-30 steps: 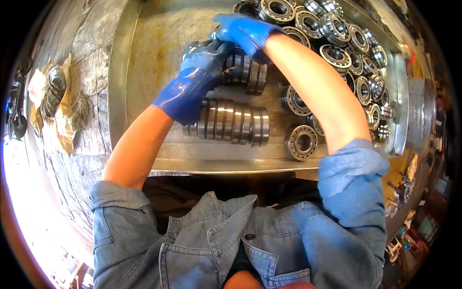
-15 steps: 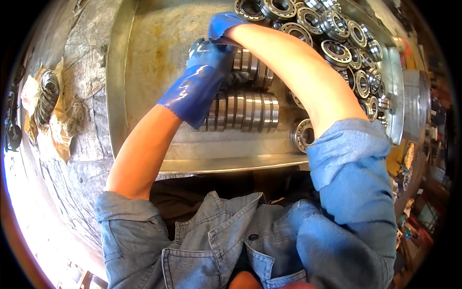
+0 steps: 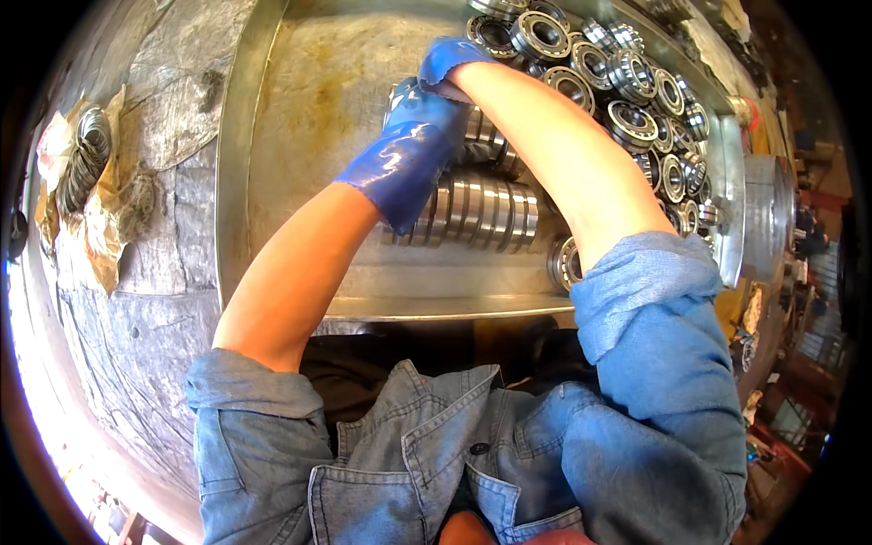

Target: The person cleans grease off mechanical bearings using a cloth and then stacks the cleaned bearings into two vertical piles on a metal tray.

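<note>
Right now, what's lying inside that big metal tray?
The metal tray holds rows of steel bearing rings lined on edge and a loose pile of bearings at its right. The gloved left hand and right hand cover another row, so that part stays hidden.

I see a shallow metal tray (image 3: 272, 163), stained along its left side. A row of bearing rings (image 3: 481, 211) lies on its side near the near edge. Loose roller bearings (image 3: 636, 82) crowd the far right corner. One bearing (image 3: 565, 263) sits by the near edge, right.
</note>
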Demonstrator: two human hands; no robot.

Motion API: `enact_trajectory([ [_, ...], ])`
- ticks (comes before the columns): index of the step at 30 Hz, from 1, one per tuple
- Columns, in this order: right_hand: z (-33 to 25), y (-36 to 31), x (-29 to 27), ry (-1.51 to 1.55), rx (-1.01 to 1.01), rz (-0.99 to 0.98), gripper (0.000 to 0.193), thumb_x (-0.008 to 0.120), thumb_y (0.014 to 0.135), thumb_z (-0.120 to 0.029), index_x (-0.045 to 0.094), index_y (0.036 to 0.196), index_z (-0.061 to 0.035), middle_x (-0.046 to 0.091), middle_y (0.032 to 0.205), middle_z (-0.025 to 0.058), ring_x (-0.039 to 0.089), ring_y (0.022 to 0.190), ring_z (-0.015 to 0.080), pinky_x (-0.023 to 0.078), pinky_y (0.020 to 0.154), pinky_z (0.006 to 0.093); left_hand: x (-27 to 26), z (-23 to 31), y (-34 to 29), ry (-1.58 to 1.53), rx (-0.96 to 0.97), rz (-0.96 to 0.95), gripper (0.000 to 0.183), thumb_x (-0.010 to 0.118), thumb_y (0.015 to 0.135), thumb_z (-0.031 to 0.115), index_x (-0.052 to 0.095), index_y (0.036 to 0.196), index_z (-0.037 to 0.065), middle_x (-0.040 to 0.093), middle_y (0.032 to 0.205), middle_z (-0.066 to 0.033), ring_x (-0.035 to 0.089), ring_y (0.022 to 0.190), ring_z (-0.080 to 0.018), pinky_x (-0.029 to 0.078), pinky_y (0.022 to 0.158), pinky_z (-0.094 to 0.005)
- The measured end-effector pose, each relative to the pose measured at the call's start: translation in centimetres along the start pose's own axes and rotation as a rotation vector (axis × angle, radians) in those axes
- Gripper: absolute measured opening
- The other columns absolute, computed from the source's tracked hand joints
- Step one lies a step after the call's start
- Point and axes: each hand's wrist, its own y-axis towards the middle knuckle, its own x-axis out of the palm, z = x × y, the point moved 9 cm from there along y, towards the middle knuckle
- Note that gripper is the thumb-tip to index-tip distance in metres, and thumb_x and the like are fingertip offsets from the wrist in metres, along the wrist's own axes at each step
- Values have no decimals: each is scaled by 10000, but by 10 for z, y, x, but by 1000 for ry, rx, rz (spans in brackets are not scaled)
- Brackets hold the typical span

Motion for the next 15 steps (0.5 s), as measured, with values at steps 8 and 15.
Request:
enact_trajectory([
  [8,9,-5,-18,-38,-74,335,382,739,744,-331,808,1047,-108,760,1094,157,737,972,325,586,851,400,19,-24,6,-121,-86,84,409,435,1072,374,634,1367,170,734,1173,-153,695,1105,-337,466,1097,-450],
  [15,106,-64,-38,600,-99,589,483,687,927,-377,673,1287,-55,726,1113,196,697,1004,285,535,844,410,-12,0,-11,-129,183,280,604,783,900,250,557,1458,203,652,1383,-131,656,1174,-361,435,1122,-470],
])
